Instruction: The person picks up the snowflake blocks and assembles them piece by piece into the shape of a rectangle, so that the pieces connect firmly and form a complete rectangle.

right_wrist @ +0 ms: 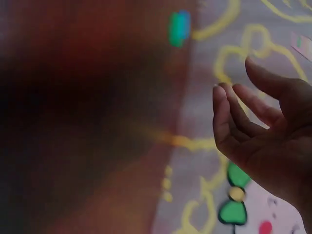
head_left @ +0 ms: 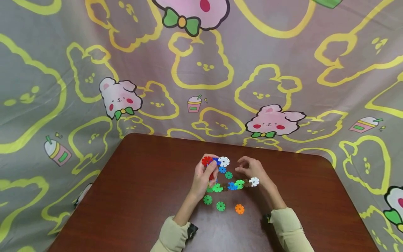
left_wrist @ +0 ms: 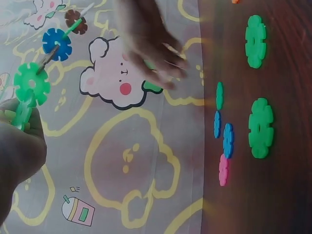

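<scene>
My left hand (head_left: 201, 176) grips a chain of notched, interlocking plastic discs. One run of it, with green, brown, blue and white discs (head_left: 232, 186), sticks out to the right. At the top of the same hand show a red disc (head_left: 207, 161), a blue one and a white disc (head_left: 224, 161); how these join the rest is hidden by the fingers. In the left wrist view, a green disc (left_wrist: 31, 84) of the chain rises from the fingers. To the right, my right hand (head_left: 253, 168) hovers with bent fingers, holding nothing, as the right wrist view also shows.
Loose discs lie on the brown table (head_left: 126, 196): two green ones near the front, one being a green disc (head_left: 220, 206), an orange disc (head_left: 239, 209), and farther back a blue disc (head_left: 222, 169) and a green disc (head_left: 228, 175). A patterned curtain (head_left: 204, 70) hangs behind.
</scene>
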A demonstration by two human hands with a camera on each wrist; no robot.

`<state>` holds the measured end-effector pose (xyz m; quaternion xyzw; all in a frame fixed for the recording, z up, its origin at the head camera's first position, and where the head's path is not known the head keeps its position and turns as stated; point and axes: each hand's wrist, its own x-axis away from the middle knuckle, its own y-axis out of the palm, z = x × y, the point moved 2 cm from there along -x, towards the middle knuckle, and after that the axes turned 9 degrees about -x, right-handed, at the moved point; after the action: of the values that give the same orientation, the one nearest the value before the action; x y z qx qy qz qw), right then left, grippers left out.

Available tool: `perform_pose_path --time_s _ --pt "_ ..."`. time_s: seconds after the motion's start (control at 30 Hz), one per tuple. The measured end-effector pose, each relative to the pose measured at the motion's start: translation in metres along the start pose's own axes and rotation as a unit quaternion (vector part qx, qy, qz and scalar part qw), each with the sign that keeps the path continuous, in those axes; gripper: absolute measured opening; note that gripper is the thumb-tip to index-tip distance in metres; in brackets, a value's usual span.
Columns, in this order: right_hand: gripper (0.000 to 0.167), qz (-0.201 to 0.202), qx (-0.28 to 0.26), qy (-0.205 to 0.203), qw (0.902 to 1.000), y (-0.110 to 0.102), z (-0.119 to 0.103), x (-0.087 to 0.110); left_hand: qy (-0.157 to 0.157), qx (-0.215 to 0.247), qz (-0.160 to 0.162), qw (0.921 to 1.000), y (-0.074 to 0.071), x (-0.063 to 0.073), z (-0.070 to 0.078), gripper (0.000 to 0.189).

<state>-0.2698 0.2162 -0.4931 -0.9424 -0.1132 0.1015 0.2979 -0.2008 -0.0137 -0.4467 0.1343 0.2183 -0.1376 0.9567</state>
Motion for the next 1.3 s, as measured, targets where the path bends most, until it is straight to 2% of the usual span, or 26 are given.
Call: perform_pose_path --time_s 0.13,0.2,0.33,0.4,0.5,0.57,0.67,0.77,0.87,0.97,1.13,1.3 --pt "0.034 -0.068 0.049 -0.022 0.9962 0.027 0.015 -0.006 0.005 0.005 -0.002 1.0000 -0.001 0.000 0.001 0.035" --pt "0.036 -0.085 0.068 -0.032 0.9935 0.037 0.019 -0.009 0.005 0.008 -0.003 0.9999 -0.001 0.000 0.001 0.036" --pt "0.036 -0.081 0.084 -0.015 0.9930 0.048 0.020 -0.014 0.008 0.013 -0.011 0.9998 -0.001 0.000 0.001 0.034" --pt "0.034 -0.072 0.088 0.000 0.9936 0.049 0.019 -0.016 0.009 0.011 -0.019 0.9997 0.000 -0.001 0.002 0.033" --pt "0.031 -0.051 0.084 0.003 0.9951 0.046 0.020 -0.019 0.007 0.007 -0.030 0.9995 0.000 -0.001 0.002 0.034" --pt "0.028 -0.029 0.046 0.014 0.9984 0.041 0.021 -0.018 0.002 0.004 -0.033 0.9995 -0.001 0.000 0.001 0.035" --pt "0.021 0.007 -0.051 0.047 0.9976 0.030 0.018 -0.013 -0.004 0.003 -0.031 0.9995 -0.002 0.000 0.000 0.035" --pt "0.016 0.030 -0.159 0.067 0.9845 0.016 0.006 -0.006 -0.005 0.004 -0.029 0.9996 -0.003 0.000 0.001 0.037" --pt "0.018 0.041 -0.219 0.059 0.9732 0.004 -0.006 0.002 -0.003 -0.001 -0.028 0.9996 -0.004 -0.001 0.001 0.036" --pt "0.020 0.050 -0.237 0.044 0.9693 -0.007 -0.016 0.010 -0.004 -0.005 -0.029 0.9996 -0.004 -0.002 0.002 0.032" --pt "0.024 0.062 -0.235 0.024 0.9697 -0.021 -0.036 0.021 -0.009 -0.004 -0.029 0.9995 -0.004 -0.001 0.000 0.029" --pt "0.027 0.075 -0.265 0.018 0.9610 -0.029 -0.057 0.030 -0.009 -0.004 -0.028 0.9996 -0.003 0.000 -0.003 0.029"
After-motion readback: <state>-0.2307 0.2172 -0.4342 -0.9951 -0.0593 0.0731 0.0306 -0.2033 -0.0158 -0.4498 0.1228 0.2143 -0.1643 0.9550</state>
